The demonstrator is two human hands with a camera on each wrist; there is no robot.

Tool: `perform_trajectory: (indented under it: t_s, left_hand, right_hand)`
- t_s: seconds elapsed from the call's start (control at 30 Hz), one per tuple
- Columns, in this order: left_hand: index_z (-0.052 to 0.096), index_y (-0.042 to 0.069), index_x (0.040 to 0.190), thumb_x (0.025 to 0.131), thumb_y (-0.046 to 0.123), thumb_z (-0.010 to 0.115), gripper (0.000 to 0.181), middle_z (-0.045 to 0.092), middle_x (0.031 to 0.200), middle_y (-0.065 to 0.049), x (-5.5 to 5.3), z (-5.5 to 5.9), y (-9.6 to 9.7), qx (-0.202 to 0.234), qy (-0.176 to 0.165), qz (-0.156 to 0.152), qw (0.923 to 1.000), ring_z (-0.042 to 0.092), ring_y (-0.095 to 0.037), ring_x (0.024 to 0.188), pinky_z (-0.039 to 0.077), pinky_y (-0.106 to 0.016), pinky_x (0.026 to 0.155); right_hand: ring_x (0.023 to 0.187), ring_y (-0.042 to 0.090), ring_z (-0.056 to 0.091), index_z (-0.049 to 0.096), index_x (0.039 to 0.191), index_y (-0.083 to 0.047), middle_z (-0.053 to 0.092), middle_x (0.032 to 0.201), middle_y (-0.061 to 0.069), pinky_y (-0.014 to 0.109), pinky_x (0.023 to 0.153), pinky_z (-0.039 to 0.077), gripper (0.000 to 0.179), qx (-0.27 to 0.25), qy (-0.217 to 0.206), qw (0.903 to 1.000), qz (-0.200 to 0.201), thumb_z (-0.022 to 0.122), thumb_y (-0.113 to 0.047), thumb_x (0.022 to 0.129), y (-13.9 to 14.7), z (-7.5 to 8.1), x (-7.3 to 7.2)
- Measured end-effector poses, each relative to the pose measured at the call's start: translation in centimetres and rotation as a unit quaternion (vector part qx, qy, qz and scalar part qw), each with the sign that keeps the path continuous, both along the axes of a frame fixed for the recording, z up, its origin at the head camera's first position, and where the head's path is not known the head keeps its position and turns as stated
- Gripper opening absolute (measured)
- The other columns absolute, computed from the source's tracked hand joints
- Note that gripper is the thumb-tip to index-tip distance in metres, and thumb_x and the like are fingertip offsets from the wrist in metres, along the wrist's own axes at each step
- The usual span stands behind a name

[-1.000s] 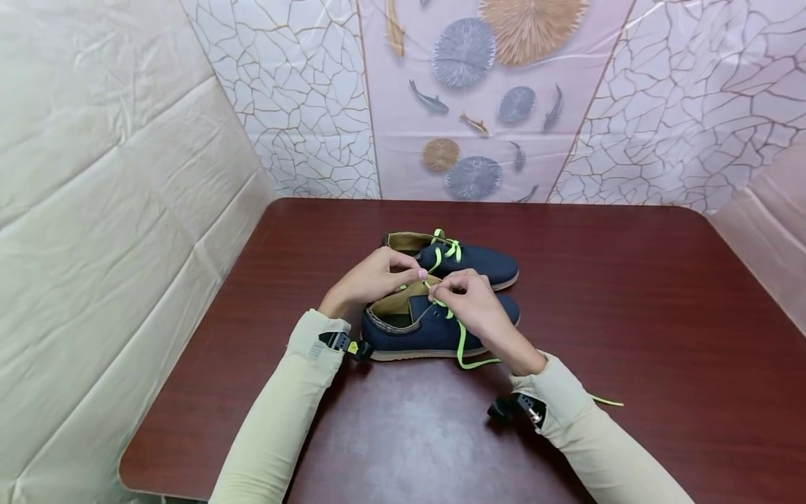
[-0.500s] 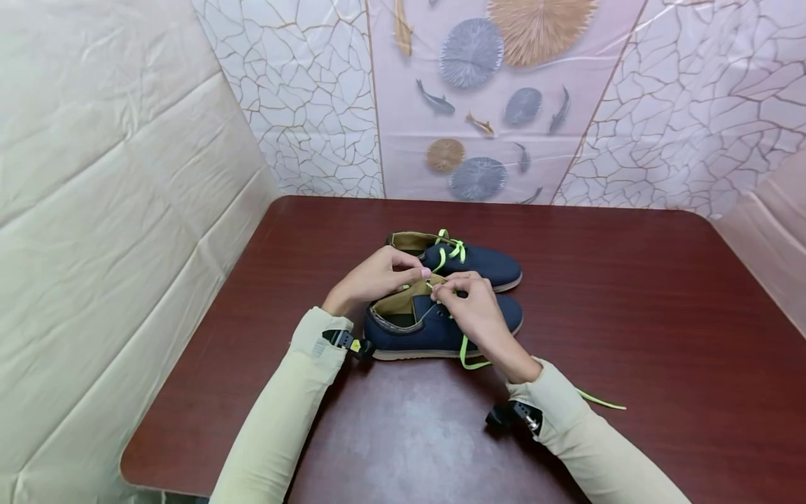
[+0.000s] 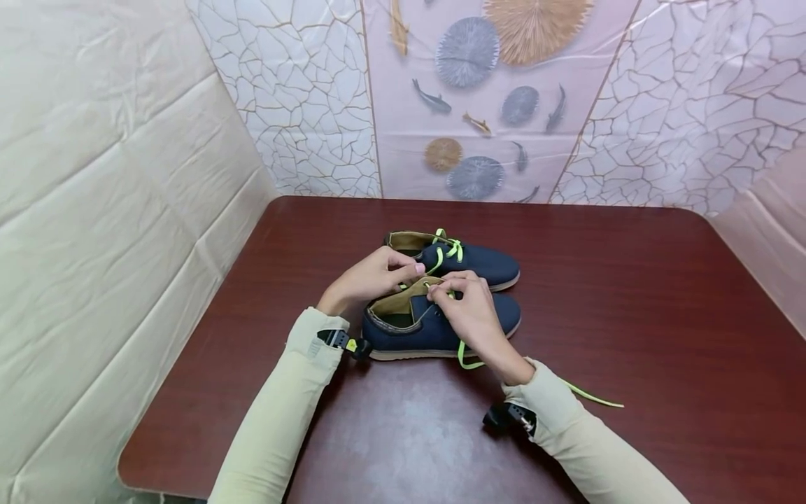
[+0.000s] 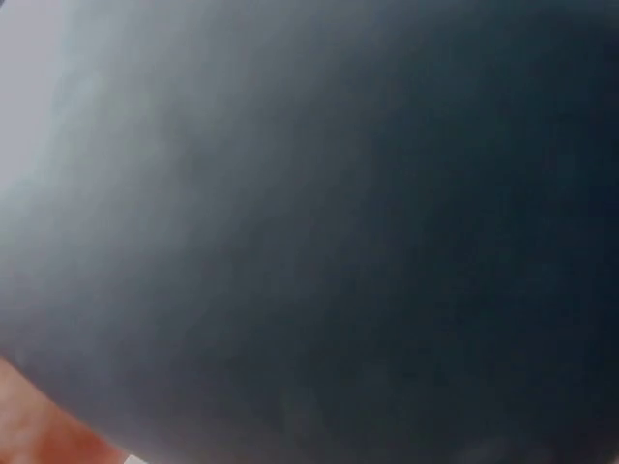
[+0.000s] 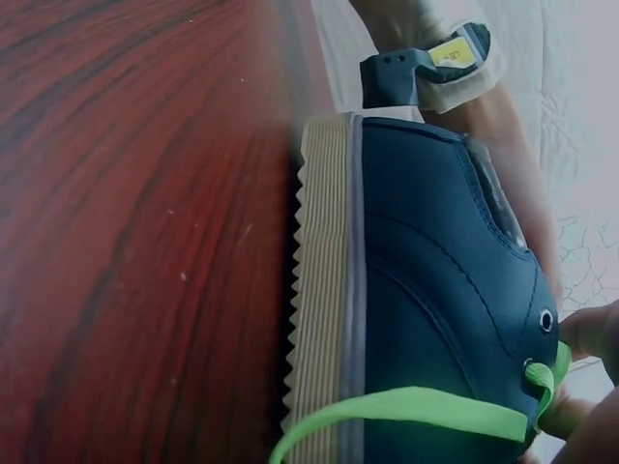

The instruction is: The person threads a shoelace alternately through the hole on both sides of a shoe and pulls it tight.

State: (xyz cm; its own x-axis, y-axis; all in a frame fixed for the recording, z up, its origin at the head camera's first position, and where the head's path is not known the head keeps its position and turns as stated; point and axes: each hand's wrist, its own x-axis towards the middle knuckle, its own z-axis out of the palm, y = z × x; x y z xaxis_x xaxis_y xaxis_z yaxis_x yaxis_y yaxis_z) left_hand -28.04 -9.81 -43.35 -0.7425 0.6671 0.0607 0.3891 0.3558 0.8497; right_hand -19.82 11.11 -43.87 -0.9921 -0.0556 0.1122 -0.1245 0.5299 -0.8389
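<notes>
A navy shoe (image 3: 409, 343) with a tan sole and lining lies on the table, toe to the right. My right hand (image 3: 474, 308) pinches its lime-green shoelace at the top of the lacing, close to an eyelet in the far flap. From the near side, a long lace end (image 5: 426, 406) hangs down over the sole in the right wrist view. At the far side of the shoe opening is my left hand (image 3: 365, 281), thumb and index finger bent together just above the flap; whether they hold anything I cannot tell. The left wrist view is filled by dark blur.
A matching navy shoe (image 3: 491, 264), its green lace tied, stands right behind the first. Both are on a dark red-brown table (image 3: 604, 294) with rounded corners. Pale patterned sheeting (image 3: 302, 105) closes off the back and sides. Each wrist wears a small black camera.
The left thumb has drawn slightly up and left from the flap. My right wrist has shifted a little left, and its hand now covers more of the lacing. The shoes stay put.
</notes>
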Motion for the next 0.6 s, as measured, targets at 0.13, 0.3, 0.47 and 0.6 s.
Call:
perform_trajectory:
  t_s: [0.13,0.3,0.47,0.6]
  left_hand:
    - [0.081,0.012,0.103,0.108,0.019,0.061,0.022,0.058,0.078,0.006,-0.09,-0.05,-0.1,-0.004,-0.002,-0.002,1.0,0.042,-0.014,0.061,0.04,-0.028,0.061]
    - [0.082,0.013,0.106,0.106,0.015,0.065,0.017,0.061,0.078,0.004,-0.04,-0.07,-0.04,-0.001,-0.006,0.006,1.0,0.043,-0.014,0.064,0.038,-0.028,0.063]
    - [0.081,0.012,0.102,0.105,0.015,0.066,0.016,0.061,0.073,0.0,0.13,0.2,0.2,-0.001,0.011,0.042,0.9991,0.053,-0.018,0.063,0.043,-0.026,0.061]
    - [0.082,0.011,0.101,0.103,0.015,0.069,0.014,0.068,0.078,-0.003,0.1,0.31,0.24,-0.004,0.016,0.073,0.9972,0.063,-0.028,0.07,0.052,-0.028,0.065]
  right_hand:
    - [0.121,0.032,0.051,0.085,0.09,-0.01,0.068,0.124,0.012,0.049,0.102,0.038,0.022,-0.001,0.008,1.0,-0.003,0.07,-0.022,0.099,-0.07,-0.2,0.0]
    - [0.126,0.035,0.052,0.085,0.091,-0.008,0.069,0.125,0.014,0.05,0.104,0.039,0.023,-0.004,0.007,0.9999,0.007,0.068,-0.021,0.101,-0.06,0.05,-0.11]
    - [0.129,0.03,0.056,0.084,0.093,-0.004,0.069,0.126,0.015,0.043,0.097,0.045,0.028,-0.024,-0.02,0.9992,0.025,0.064,-0.02,0.104,0.43,0.51,-0.25]
    - [0.132,0.027,0.054,0.083,0.096,-0.002,0.067,0.13,0.014,0.04,0.097,0.043,0.032,-0.046,-0.051,0.9971,0.033,0.061,-0.022,0.107,0.76,0.77,-0.28]
